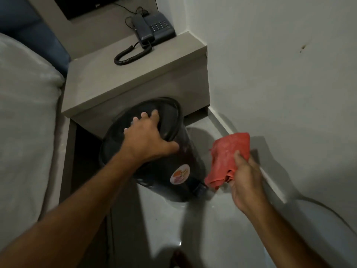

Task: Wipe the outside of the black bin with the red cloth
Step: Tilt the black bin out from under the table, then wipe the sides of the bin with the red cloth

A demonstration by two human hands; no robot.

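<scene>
The black bin [166, 167] stands tilted on the pale floor in front of the bedside table, its lid toward the table. A round sticker and a foot pedal show on its side. My left hand [146, 136] lies on the lid, fingers spread over the top and thumb hooked over the rim, holding the bin. My right hand [245, 180] grips the crumpled red cloth [228, 157] just right of the bin, a small gap away from its side.
A grey bedside table [123, 80] carries a dark corded telephone [154, 29]. The bed with white linen [25, 122] fills the left. A white wall [289, 64] rises close on the right, meeting the floor beside the bin.
</scene>
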